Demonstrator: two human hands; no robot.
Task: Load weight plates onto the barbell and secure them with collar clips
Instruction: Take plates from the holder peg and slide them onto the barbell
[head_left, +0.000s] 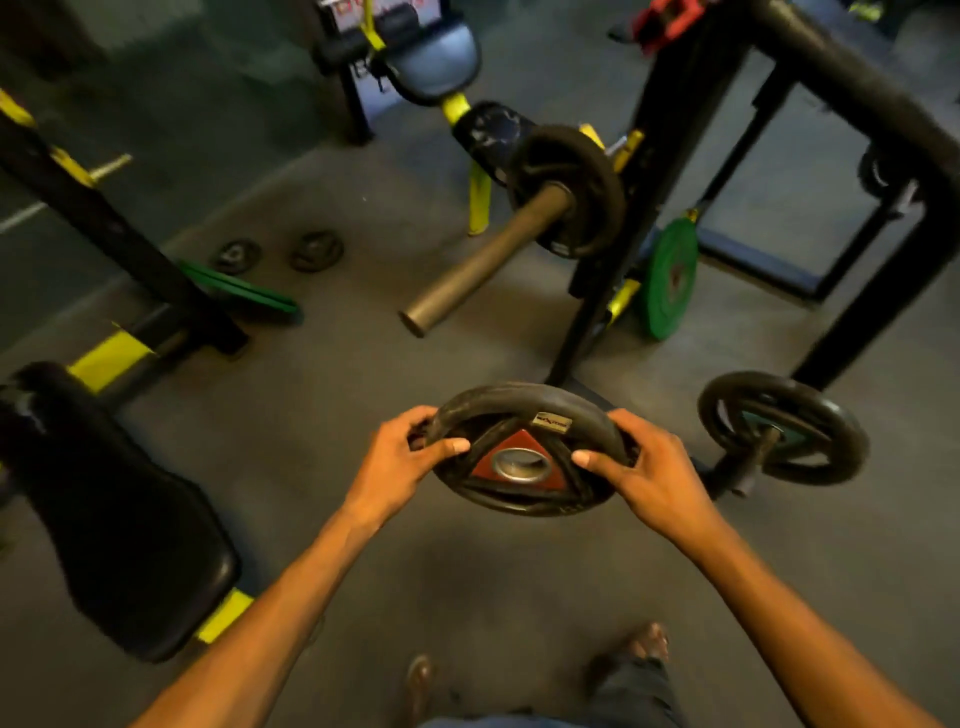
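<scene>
Item: black weight plate (524, 452), clamped between my left hand (402, 460) and right hand (647, 467); barbell sleeve (483, 260) ahead.

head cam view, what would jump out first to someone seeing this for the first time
First, the black weight plate with a red triangular hub, held low in the middle between the left hand and right hand. Just beyond it, the barbell sleeve points toward the camera, one black plate already on it. A green plate leans against the rack to the right.
</scene>
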